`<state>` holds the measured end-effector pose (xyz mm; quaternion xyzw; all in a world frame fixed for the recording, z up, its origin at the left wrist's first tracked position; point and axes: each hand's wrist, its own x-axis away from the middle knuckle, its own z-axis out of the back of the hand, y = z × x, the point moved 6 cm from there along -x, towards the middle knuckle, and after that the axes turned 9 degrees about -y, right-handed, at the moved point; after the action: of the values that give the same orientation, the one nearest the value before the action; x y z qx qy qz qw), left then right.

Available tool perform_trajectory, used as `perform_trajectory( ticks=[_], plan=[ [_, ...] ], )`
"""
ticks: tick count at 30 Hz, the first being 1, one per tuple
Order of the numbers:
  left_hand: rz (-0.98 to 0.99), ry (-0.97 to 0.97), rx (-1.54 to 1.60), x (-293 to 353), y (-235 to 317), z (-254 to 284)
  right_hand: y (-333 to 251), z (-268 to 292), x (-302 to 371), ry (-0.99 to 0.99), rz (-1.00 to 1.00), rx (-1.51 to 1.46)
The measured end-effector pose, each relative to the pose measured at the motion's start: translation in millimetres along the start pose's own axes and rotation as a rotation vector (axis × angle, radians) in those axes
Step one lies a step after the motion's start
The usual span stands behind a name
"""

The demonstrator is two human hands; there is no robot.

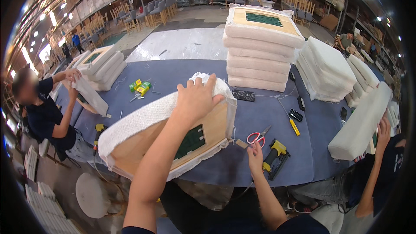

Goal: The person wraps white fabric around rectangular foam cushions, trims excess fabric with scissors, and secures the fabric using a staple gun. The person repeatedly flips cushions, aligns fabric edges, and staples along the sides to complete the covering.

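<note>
Tilted up on its edge before me is a padded chair seat [143,119] in white ribbed fabric. Its wooden underside faces me, with green webbing in a cut-out. My left hand [197,99] grips the top edge of this seat, fingers over the fabric and thumb toward the wood. Low on the right, my right hand [255,158] has its fingertips closed at the red handles of a pair of scissors [258,137], whose blades lie over the table. Close to that hand are a yellow and black staple gun [276,158] and a small tan block [242,143].
A tall stack of padded seats [260,56] stands behind, more [327,69] at right. On the blue table [190,67] lie a yellow-handled screwdriver [294,126], a black remote [243,95] and green-yellow boxes [141,87]. Co-workers [52,108] handle seats on both sides.
</note>
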<state>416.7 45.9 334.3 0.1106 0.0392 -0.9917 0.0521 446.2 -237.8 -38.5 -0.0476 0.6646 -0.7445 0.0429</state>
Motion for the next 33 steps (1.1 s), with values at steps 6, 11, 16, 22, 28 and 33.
perform_trajectory(
  ticks=[6,11,16,22,28,33],
  plan=[
    [0.025,0.046,-0.043,6.6,-5.0,-6.5,-10.7,75.2,30.9,0.271,-0.376,-0.435],
    [-0.019,0.114,-0.095,4.7,12.4,-4.5,25.0,114.5,-13.2,0.110,-0.520,-0.531],
    [-0.030,0.112,-0.091,9.2,17.2,-3.4,10.2,109.8,-25.1,0.217,-0.607,-0.514],
    [-0.006,0.104,-0.113,19.5,14.4,4.3,-115.4,48.5,-9.9,-0.297,-0.335,-0.641],
    [-0.019,0.064,-0.112,19.2,20.2,0.7,-253.5,-24.8,36.8,-0.590,0.098,-0.585],
    [-0.023,0.050,-0.108,24.1,22.8,5.6,-259.3,-59.6,24.1,-0.393,0.318,-0.217]
  ],
)
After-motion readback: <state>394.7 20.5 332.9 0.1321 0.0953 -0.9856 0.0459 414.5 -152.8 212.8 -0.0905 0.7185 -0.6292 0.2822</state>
